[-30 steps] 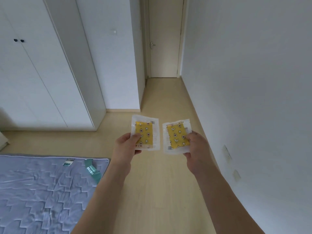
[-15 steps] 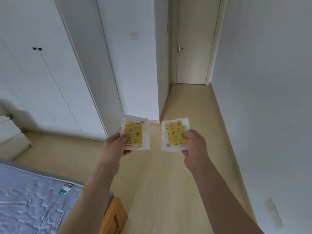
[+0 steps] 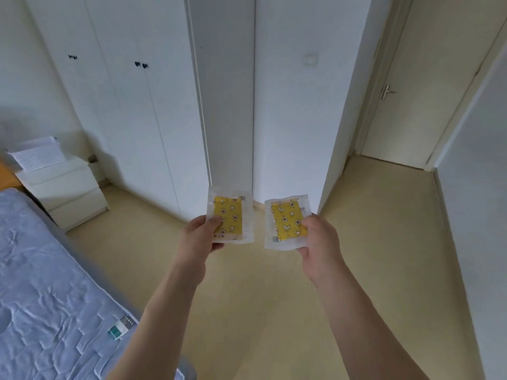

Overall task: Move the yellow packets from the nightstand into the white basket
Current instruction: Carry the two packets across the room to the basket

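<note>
I hold two yellow packets out in front of me over the floor. My left hand grips the left yellow packet by its lower left corner. My right hand grips the right yellow packet by its right edge. Each packet is yellow with small printed figures inside a clear, white-edged wrapper. Far off at the left, the white basket stands on top of a white nightstand. Its inside is hidden from here.
A bed with a grey-blue quilted cover fills the lower left. White wardrobe doors stand behind the nightstand. A wall corner juts out ahead, with a closed door down a short passage at the right. The floor is pale wood.
The view has swung to the left: the door has slid to the right edge, and the nightstand with the basket has come into sight. Both hands keep their packets.
</note>
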### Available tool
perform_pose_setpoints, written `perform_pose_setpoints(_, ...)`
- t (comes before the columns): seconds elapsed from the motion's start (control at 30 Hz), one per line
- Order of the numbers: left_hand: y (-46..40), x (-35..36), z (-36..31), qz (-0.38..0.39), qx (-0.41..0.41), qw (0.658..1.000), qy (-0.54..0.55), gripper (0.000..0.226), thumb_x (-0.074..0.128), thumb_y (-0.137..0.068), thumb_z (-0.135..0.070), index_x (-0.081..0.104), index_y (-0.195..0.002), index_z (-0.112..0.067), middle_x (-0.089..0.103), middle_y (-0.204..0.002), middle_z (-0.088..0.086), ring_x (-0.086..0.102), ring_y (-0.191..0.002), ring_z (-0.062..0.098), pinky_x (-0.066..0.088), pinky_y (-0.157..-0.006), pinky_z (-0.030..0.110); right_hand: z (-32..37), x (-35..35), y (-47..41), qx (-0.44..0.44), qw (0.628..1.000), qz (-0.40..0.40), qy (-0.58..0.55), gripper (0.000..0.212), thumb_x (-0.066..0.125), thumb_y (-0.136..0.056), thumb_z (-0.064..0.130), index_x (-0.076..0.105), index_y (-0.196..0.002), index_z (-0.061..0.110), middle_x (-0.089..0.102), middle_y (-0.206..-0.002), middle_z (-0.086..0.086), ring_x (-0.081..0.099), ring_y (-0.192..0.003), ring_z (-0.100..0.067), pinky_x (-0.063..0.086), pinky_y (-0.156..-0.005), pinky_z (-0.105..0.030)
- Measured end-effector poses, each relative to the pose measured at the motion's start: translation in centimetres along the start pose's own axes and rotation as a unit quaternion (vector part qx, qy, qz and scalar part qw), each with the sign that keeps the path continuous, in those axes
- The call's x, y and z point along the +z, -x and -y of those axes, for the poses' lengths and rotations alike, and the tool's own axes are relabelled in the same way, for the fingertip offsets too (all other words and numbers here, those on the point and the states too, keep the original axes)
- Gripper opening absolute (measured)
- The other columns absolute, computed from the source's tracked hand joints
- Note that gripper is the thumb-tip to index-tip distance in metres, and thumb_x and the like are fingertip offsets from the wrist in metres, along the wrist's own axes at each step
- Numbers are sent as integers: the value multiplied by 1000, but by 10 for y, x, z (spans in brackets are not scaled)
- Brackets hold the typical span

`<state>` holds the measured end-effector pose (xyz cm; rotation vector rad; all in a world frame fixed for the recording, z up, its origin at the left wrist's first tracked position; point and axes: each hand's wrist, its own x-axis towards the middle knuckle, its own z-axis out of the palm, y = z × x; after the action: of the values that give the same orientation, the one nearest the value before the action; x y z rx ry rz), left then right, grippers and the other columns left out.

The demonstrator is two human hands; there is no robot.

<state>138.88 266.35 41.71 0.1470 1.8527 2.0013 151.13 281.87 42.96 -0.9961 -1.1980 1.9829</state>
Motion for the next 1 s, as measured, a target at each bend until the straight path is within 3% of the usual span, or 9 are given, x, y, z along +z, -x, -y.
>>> perform_pose_setpoints(0.2, -133, -12, -41, -51, 11, 998, 27, 11, 58, -94, -14, 69, -93, -13, 72, -90, 7, 66, -80, 20, 53, -79, 37, 7, 105, -125, -2, 997, 52, 52, 24, 44, -90, 2, 65, -98, 9, 66, -91, -7, 63, -80, -22, 48, -75, -35)
perform_pose_setpoints(0.33, -206, -23, -52, -86, 4, 996, 28, 13, 57, -95, -14, 70, -93, -14, 74, -90, 6, 67, -84, 22, 54, -82, 38, 1, 165, -196, 14, 993, 83, 78, 20, 48, -88, 4, 65, -96, 10, 66, -95, -11, 63, -87, -28, 48, -80, -39)
perform_pose_setpoints(0.47, -288, -36, -55, -123, -7, 992, 31, 13, 57, -95, -15, 70, -96, -13, 74, -89, 5, 68, -82, 20, 55, -79, 36, -14, 233, -267, 29, 992, 101, 75, 14, 49, -91, 6, 59, -92, 17, 60, -87, -3, 58, -75, -19, 47, -82, -41)
perform_pose_setpoints(0.57, -360, -48, -57, -150, -4, 988, 32, 13, 57, -95, -15, 69, -96, -12, 74, -88, 5, 67, -81, 20, 55, -79, 37, -32, 292, -328, 41, 986, 144, 75, 24, 45, -89, 3, 65, -103, 6, 66, -101, -14, 64, -91, -29, 50, -78, -39)
perform_pose_setpoints(0.77, -499, -86, -97, -222, 4, 975, 28, 14, 58, -95, -16, 71, -99, -13, 75, -89, 3, 67, -81, 18, 55, -73, 32, -30, 430, -431, 78, 973, 204, 71, 27, 40, -92, 3, 65, -102, 9, 65, -94, -7, 61, -84, -22, 46, -69, -32)
perform_pose_setpoints(1.0, -606, -157, -141, -305, 30, 951, 34, 16, 58, -95, -17, 72, -102, -14, 76, -91, 0, 70, -89, 18, 55, -82, 36, -47, 591, -496, 125, 947, 283, 87, 30, 41, -90, 2, 67, -86, 16, 68, -87, -4, 63, -78, -22, 47, -66, -30)
